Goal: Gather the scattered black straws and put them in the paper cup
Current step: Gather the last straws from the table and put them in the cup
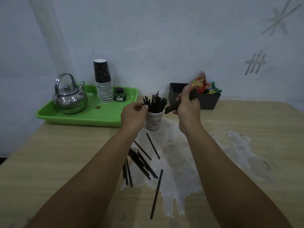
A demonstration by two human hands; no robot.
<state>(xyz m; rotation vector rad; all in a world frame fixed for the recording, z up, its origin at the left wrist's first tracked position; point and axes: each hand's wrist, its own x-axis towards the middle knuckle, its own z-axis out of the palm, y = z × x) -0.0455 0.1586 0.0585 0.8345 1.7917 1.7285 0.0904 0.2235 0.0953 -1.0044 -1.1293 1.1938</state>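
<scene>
A white printed paper cup (153, 121) stands upright on the table with several black straws (155, 102) sticking up out of it. My right hand (187, 107) grips a bundle of black straws (172, 107), held slanted just right of the cup's rim. My left hand (134, 114) is at the cup's left rim, fingertips pinched on the top of a straw standing in the cup. Several loose black straws (141, 160) lie scattered on the table between my forearms, and one long straw (156, 194) lies nearer to me.
A green tray (49, 113) at the back left holds a steel kettle (69, 99), a stack of paper cups (103, 83) and a small ink bottle (120, 94). A dark box (209, 101) with snack packets stands behind my right hand. The tabletop (246, 145) has a worn whitish patch.
</scene>
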